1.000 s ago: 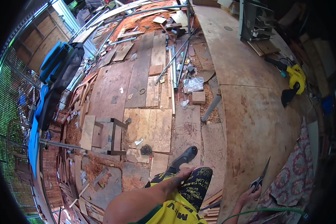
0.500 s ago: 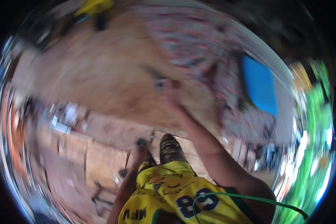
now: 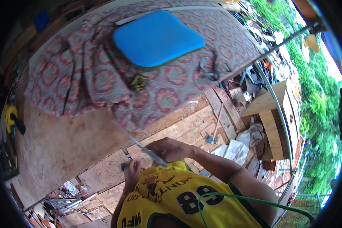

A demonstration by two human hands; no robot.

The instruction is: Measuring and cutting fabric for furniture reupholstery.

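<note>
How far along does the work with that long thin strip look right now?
Done: nothing finished shows; planks lie loose on the floor. In hand: the right hand grips a long thin metal strip, with the left hand close under its near end. Left: cannot tell; the yellow power tool and tape measure lie untouched.

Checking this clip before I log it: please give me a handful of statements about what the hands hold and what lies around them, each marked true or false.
1. The right hand grips a long thin metal rod. True.
2. The blue cushion lies on the bare wooden floor. False: it rests on the patterned cloth.
3. The left hand is close in front of the yellow shirt. True.
4. A yellow power tool sits beside the blue cushion. False: it lies far off at the left edge, on the plywood board.
5. A tape measure lies on the patterned cloth. True.
</note>
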